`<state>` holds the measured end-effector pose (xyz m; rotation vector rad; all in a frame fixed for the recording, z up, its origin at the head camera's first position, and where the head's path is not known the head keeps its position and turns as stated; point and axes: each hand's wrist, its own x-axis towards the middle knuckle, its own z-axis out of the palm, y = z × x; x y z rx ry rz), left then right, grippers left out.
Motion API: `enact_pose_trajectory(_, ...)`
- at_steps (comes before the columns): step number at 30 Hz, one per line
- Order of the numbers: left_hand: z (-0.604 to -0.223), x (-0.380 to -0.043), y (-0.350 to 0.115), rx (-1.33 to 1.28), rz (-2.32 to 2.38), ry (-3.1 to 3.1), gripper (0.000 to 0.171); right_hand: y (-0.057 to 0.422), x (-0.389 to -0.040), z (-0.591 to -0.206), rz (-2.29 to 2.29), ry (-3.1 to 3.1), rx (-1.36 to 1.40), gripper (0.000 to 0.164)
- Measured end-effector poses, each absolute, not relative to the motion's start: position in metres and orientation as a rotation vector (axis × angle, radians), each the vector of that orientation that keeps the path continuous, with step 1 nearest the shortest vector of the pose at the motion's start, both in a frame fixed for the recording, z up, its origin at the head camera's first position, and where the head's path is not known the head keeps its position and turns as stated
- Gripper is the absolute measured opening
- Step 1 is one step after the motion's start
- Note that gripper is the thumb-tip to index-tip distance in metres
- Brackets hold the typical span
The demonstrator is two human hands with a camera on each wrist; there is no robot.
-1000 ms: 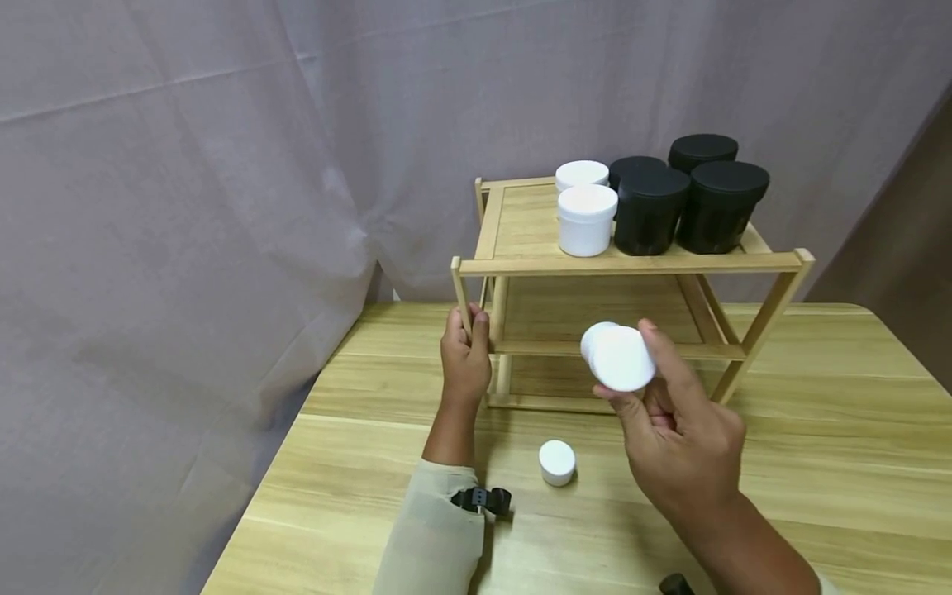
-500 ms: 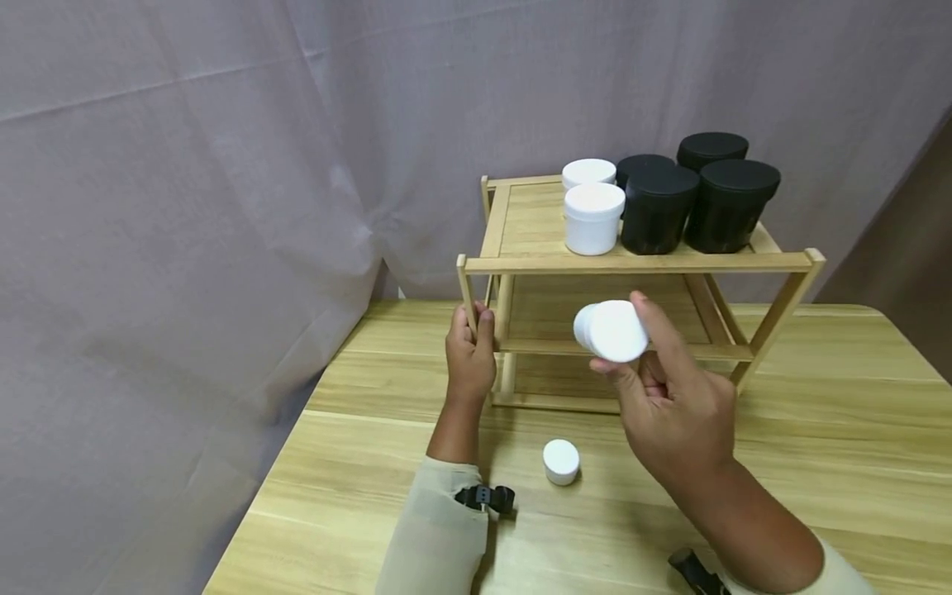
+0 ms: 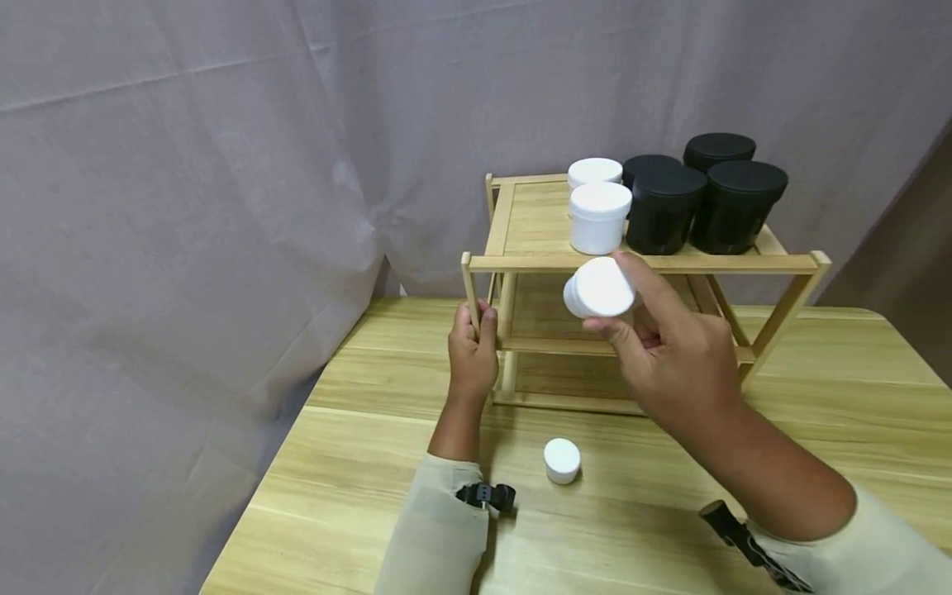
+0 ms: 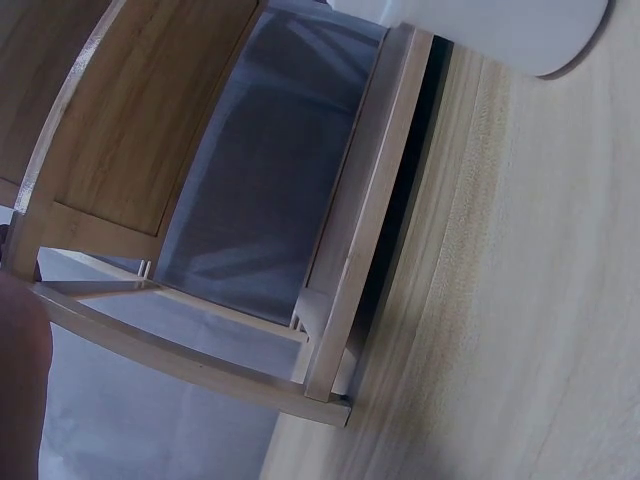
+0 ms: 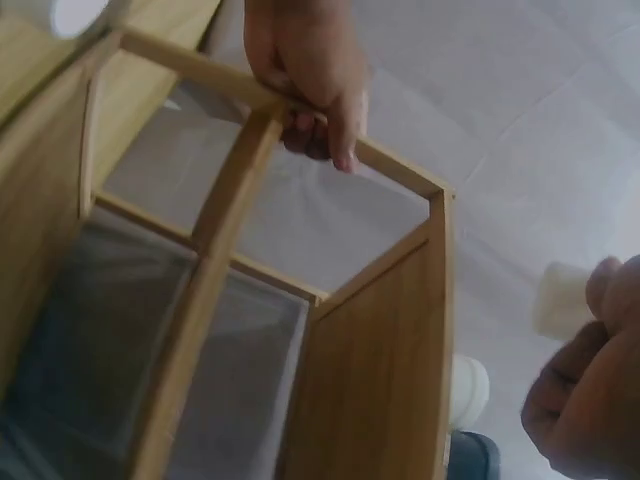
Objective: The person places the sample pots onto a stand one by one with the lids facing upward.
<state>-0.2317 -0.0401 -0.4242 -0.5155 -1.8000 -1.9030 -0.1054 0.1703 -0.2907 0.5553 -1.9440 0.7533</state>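
My left hand [image 3: 473, 359] grips the left side post of a wooden three-tier rack [image 3: 535, 264]; in the right wrist view the left hand [image 5: 315, 65] wraps round that post. My right hand [image 3: 684, 359] pinches a small white lidded jar [image 3: 604, 287] between thumb and fingers, tilted, in front of the rack just below its top front rail. The right wrist view shows the jar [image 5: 560, 300] beside the top shelf, partly hidden by the fingers. Two white jars stand on that shelf, one in front [image 3: 599, 221] and one behind [image 3: 595, 171].
Several larger black jars [image 3: 664, 215] stand on the top shelf, right of the white ones. Another small white jar [image 3: 562, 460] sits on the wooden table [image 3: 357, 463] before the rack. A grey curtain [image 3: 245, 190] hangs behind and to the left.
My right hand has raised the white jar from before the middle shelf to near the top front rail, slightly leftward. The left hand keeps its grip on the post.
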Motion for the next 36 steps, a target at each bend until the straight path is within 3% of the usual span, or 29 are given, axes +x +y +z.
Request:
enact_pose_trajectory(3, -0.423, -0.231, -0.04, -0.517, -1.898, -1.81, 0.017, 0.175, -0.108, -0.279, 0.674, -2.034, 0.603, 0.078)
enact_pose_trajectory(9, -0.423, -0.232, -0.04, -0.499, -1.891, -1.802, 0.017, 0.177, -0.112, -0.251, 0.578, -2.175, 0.663, 0.06)
enact_pose_trajectory(16, -0.422, -0.232, -0.04, -0.497, -1.893, -1.802, 0.018, 0.173, -0.113, -0.233, 0.548, -2.246, 0.679, 0.07)
enact_pose_trajectory(21, -0.423, -0.23, -0.039, -0.491, -1.9, -1.806, 0.018, 0.168, -0.118, -0.219, 0.534, -2.243, 0.744, 0.068)
enact_pose_trajectory(36, -0.424, -0.232, -0.041, -0.499, -1.901, -1.789, 0.017, 0.157, -0.168, -0.164, 0.395, -2.594, 0.721, 0.055)
